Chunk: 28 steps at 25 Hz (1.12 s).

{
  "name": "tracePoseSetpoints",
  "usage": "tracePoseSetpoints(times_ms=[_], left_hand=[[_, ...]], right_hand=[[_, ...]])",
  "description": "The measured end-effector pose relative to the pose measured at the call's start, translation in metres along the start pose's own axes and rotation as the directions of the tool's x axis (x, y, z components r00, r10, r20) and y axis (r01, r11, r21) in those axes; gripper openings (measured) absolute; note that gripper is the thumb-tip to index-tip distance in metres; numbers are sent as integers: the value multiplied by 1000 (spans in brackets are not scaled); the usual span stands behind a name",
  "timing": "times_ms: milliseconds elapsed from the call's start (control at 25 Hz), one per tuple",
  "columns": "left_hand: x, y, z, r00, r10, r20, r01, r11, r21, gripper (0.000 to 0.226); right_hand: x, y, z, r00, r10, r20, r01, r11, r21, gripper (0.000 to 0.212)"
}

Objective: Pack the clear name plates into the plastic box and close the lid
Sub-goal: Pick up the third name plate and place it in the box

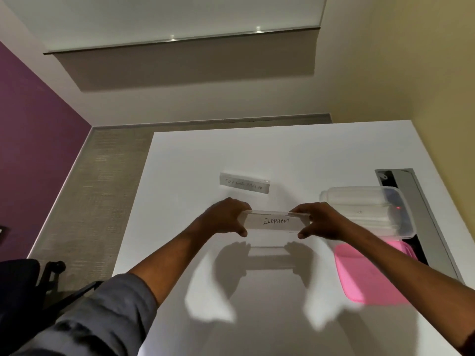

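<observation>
A clear name plate (276, 222) with a card reading "ELEPHANT" hangs above the white table, held at both ends. My left hand (226, 217) grips its left end and my right hand (320, 222) grips its right end. A second clear name plate (244, 183) with handwriting lies flat on the table farther back. The clear plastic box (370, 209) stands open at the right, just beyond my right hand, with clear plates inside. Its pink lid (365, 273) lies flat on the table in front of the box, partly under my right forearm.
The white table (205, 253) ends at the left over grey carpet. A cable slot with a grey cover (411, 191) runs along the table's right side behind the box. A dark office chair (28, 276) stands at the lower left.
</observation>
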<state>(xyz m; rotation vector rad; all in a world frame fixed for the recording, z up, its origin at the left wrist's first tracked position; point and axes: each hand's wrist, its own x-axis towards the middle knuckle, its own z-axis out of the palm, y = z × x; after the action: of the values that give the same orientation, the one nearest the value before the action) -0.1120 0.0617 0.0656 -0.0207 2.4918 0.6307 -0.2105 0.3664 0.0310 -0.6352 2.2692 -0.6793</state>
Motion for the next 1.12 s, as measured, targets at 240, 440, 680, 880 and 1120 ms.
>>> tracePoseSetpoints(times_ms=[240,440,680,880,1120], left_hand=[[25,65,9,994,110,-6,-109,988,110,61],[54,117,20,985,169,-46,-156,966,204,57],[94,166,31,962,252,-110,-208,928,309,58],[133,199,43,957,271,-105,-217,907,360,47],[171,220,60,942,274,-195,-209,931,299,35]], right_hand=[[-32,44,-42,998,46,-45,-46,999,6,64],[-51,82,-67,992,64,-111,-65,998,-8,68],[-62,119,-102,983,32,-180,-71,975,-211,76],[-58,140,-129,986,51,-160,-109,919,-380,77],[-48,169,-141,990,20,-136,-77,902,-426,55]])
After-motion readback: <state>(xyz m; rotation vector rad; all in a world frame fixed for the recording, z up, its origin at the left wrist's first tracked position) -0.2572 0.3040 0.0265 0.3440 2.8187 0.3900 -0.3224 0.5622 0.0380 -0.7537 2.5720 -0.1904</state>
